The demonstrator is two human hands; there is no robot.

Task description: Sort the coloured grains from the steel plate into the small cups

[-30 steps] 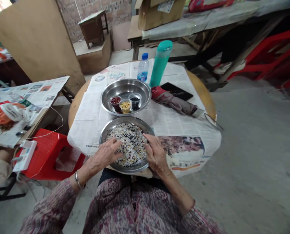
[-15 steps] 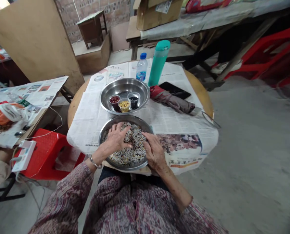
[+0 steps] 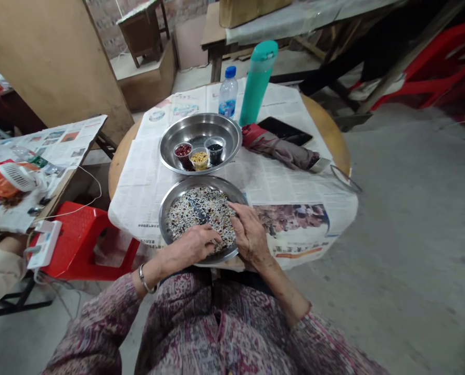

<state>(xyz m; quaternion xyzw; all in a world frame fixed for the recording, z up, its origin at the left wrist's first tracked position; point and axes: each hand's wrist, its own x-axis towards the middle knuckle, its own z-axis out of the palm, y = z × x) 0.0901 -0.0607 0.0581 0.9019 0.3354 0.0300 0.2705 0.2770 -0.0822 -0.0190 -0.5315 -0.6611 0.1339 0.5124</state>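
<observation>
A steel bowl in front of me holds mixed grains, mostly white with dark, red and yellow ones among them. At the near side of this bowl, my left hand has its fingers drawn together in a pinch at the grains; whatever is between the fingertips is too small to make out. My right hand holds the bowl's right rim, its fingertips over the inside edge. Just behind, a second steel bowl contains small clear cups of red beans, yellow grains and black beans.
Newspaper covers the round table. Toward the back stand a water bottle and a green flask. A folded umbrella lies beside a dark flat object. To the left is a red stool with a power strip.
My left hand has moved back toward the near rim, and its spread fingers have drawn together. A gap now shows in the grains. My right hand keeps its place on the rim.
</observation>
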